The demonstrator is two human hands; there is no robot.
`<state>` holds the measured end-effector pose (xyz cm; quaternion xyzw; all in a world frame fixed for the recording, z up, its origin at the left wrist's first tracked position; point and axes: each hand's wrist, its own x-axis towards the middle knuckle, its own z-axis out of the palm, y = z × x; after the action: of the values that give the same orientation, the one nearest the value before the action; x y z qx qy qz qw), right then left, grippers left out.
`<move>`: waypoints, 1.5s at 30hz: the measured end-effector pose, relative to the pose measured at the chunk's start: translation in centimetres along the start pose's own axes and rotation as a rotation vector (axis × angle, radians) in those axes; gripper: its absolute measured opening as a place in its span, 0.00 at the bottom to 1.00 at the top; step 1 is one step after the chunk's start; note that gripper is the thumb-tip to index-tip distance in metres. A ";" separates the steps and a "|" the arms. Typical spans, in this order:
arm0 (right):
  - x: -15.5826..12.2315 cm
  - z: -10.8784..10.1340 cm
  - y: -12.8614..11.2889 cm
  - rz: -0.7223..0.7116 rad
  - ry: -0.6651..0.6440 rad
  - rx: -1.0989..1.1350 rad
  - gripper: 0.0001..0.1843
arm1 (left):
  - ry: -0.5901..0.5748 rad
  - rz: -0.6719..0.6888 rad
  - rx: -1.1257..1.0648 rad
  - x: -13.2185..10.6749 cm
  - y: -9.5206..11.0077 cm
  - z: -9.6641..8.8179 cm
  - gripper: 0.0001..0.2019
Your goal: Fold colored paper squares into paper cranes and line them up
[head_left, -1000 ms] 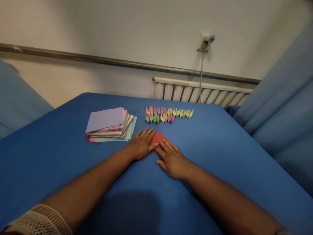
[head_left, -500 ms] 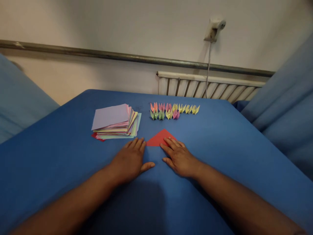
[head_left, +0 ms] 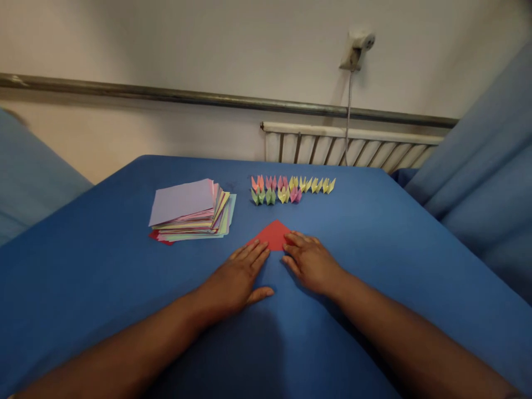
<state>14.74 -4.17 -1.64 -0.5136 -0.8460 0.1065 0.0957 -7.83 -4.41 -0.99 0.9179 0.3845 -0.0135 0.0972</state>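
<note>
A red paper folded into a triangle lies flat on the blue table. My left hand rests flat on the table, fingers stretched out, fingertips at the triangle's lower left edge. My right hand lies flat too, fingertips pressing the triangle's right corner. Neither hand holds anything.
A stack of coloured paper sheets sits to the left behind my hands. Two rows of several small folded paper pieces stand further back. Behind the table are a radiator and a wall rail; blue cloth hangs at right.
My left hand slid off the red paper toward me, then back up to its lower edge. The paper now shows as a full triangle. The right hand stayed on its right corner.
</note>
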 end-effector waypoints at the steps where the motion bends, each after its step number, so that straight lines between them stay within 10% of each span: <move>1: 0.1 -0.3 0.4 0.048 0.025 -0.021 0.24 | 0.013 0.007 -0.010 0.0 -0.2 -0.2 0.40; 9: 0.8 -0.6 0.7 0.162 0.212 0.038 0.27 | 0.086 0.009 -0.012 0.9 -0.9 -0.3 0.36; 18: 3.6 1.0 -3.1 0.040 -0.021 0.232 0.38 | 0.116 0.062 0.006 0.7 -1.4 0.1 0.33; 30: 3.9 2.3 -1.0 0.225 0.050 -0.014 0.34 | 0.140 -0.259 0.086 1.0 -1.7 -0.2 0.45; 37: 4.1 1.9 -0.9 0.205 -0.063 -0.015 0.37 | 0.123 0.041 -0.137 5.2 2.4 -0.3 0.42; 45: 4.2 2.2 -0.9 0.240 -0.012 -0.004 0.32 | 0.081 -0.093 -0.062 6.7 -1.0 0.1 0.40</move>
<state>11.52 -1.00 -3.26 -0.6108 -0.7791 0.1187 0.0760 -3.84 0.96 -1.97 0.8954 0.4306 0.0310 0.1090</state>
